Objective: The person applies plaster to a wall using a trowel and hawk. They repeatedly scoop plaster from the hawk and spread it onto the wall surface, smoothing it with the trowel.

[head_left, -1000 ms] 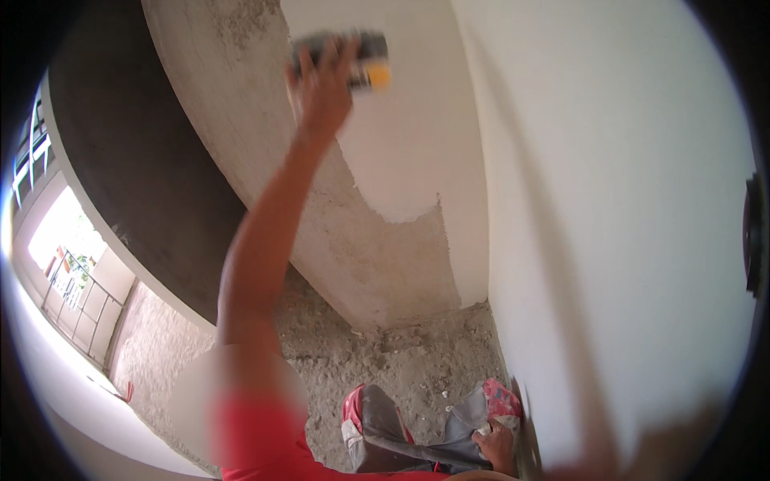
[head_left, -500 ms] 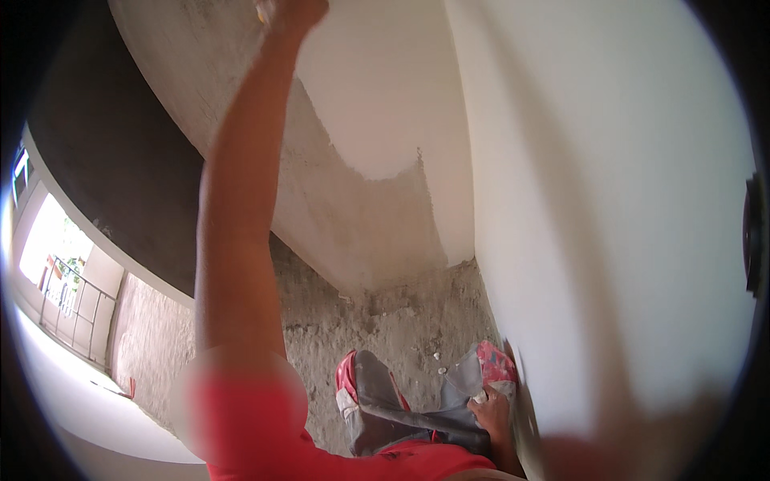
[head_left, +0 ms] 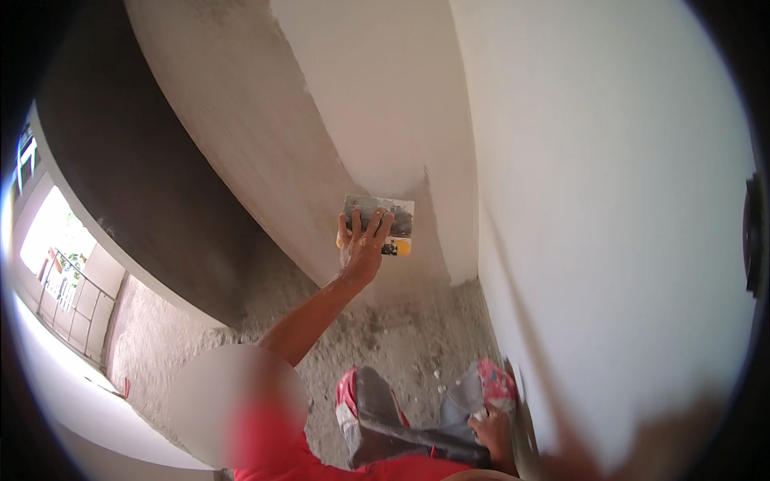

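My left hand holds a putty knife with a wide metal blade and a yellow and black handle. Its fingers lie spread over the back of the blade, which is pressed to the wall by the lower edge of a pale, smooth coat of plaster. Grey smears mark the blade. Low down beside my right leg, my right hand is closed, its fingers curled. A small whitish bit shows at its fingertips, too small to name.
A smooth white wall meets the plastered one in a corner at right. Rough, crumb-strewn floor lies around my red and white shoes. At left are a dark curved surface and an opening with a metal railing.
My left hand has come down the wall with the putty knife, from the top edge of the view to the coat's lower end. My right hand stays near my leg.
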`<state>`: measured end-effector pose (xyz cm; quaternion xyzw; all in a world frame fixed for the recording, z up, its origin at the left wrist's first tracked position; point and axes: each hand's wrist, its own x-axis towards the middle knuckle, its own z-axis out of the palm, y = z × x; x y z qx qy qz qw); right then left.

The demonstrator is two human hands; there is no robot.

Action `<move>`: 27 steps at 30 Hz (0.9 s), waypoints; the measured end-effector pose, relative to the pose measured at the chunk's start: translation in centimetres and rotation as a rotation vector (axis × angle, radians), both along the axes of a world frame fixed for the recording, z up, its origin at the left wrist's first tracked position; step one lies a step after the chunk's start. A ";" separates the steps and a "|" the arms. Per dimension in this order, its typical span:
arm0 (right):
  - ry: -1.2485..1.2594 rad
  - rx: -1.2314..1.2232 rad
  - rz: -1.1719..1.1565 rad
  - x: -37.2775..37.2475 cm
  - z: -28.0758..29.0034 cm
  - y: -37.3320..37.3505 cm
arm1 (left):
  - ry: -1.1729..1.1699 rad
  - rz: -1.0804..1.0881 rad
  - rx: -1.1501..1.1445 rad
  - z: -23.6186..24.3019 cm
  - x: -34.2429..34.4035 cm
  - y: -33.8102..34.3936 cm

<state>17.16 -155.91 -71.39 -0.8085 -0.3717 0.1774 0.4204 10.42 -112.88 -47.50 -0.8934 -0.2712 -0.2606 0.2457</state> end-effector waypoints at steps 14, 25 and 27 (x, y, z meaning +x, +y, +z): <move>0.047 -0.118 -0.082 -0.6 0.9 0.5 | -0.525 0.053 0.635 45.7 4.5 3.2; 0.029 -0.099 -0.050 -0.5 1.7 0.3 | -0.497 0.032 0.737 37.9 2.3 5.3; -0.005 -0.117 -0.051 -0.4 1.5 0.4 | -0.483 0.164 0.549 44.9 2.1 5.6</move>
